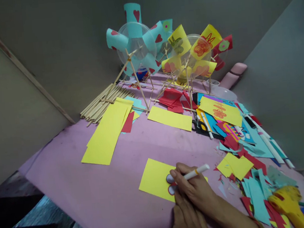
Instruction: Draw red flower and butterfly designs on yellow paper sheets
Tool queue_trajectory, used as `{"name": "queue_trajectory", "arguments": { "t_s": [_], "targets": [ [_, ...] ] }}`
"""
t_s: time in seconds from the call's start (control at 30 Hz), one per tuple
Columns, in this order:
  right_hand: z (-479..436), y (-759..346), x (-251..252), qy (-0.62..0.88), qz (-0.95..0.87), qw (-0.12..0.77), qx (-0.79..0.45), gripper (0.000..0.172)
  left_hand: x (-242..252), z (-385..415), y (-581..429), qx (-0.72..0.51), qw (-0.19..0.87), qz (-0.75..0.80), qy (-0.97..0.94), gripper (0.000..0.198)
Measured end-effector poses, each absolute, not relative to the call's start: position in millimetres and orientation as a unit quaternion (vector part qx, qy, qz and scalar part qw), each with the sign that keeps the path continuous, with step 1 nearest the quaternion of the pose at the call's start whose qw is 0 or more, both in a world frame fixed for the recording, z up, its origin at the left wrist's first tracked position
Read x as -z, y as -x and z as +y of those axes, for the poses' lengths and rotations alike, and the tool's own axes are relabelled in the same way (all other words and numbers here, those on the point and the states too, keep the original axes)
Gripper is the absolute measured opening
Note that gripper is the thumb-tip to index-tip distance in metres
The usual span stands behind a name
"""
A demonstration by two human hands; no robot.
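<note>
A yellow paper strip (153, 178) lies on the pink-covered table in front of me. My right hand (199, 192) is closed around a white marker (196, 172), which tilts up to the right over the paper. Two small greyish round pieces (170, 178) sit on the paper by my fingertips, the lower one edged in red. The marker's tip is hidden by my right hand. Below it, my left hand (186, 218) lies with fingers stretched forward onto the paper's near edge, touching the area of the lower round piece. The left hand is partly covered by the right.
Yellow strips (101, 144) and bamboo sticks (97, 105) lie left. Another yellow strip (170, 118) is ahead. Stick-framed wheels with blue paper (134, 29) and yellow paper (178, 41) stand behind. Right are scissors (200, 124), paper scraps (258, 193) and a yellow glue gun (289, 204).
</note>
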State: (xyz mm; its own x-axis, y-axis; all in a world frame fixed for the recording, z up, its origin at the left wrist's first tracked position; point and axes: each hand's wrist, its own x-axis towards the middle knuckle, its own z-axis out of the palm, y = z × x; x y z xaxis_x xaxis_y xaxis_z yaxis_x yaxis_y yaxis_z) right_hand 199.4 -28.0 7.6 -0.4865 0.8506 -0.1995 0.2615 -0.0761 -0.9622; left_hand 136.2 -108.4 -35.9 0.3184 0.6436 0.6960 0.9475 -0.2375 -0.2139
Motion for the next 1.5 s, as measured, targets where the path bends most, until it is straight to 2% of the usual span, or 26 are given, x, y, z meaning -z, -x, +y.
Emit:
{"name": "queue_trajectory", "arguments": {
  "t_s": [0.57,0.8,1.03,1.5],
  "targets": [
    [-28.0,-199.5,-5.4,0.437,-0.599,0.27,-0.614,0.045,38.9,-105.8,-135.0,0.25,0.335,-0.528,0.739,0.047],
    [-24.2,-199.9,-8.9,0.473,-0.536,0.37,-0.594,0.05,35.7,-105.2,-131.3,0.243,0.338,-0.523,0.744,0.047],
    [-29.3,-202.0,-5.8,0.417,-0.52,0.335,-0.666,0.044,35.4,-104.1,-130.3,0.244,0.336,-0.516,0.749,0.048],
    [-28.5,-202.7,-4.9,0.408,-0.609,0.3,-0.611,0.041,40.1,-106.3,-129.6,0.242,0.323,-0.511,0.759,0.044]
  ]
}}
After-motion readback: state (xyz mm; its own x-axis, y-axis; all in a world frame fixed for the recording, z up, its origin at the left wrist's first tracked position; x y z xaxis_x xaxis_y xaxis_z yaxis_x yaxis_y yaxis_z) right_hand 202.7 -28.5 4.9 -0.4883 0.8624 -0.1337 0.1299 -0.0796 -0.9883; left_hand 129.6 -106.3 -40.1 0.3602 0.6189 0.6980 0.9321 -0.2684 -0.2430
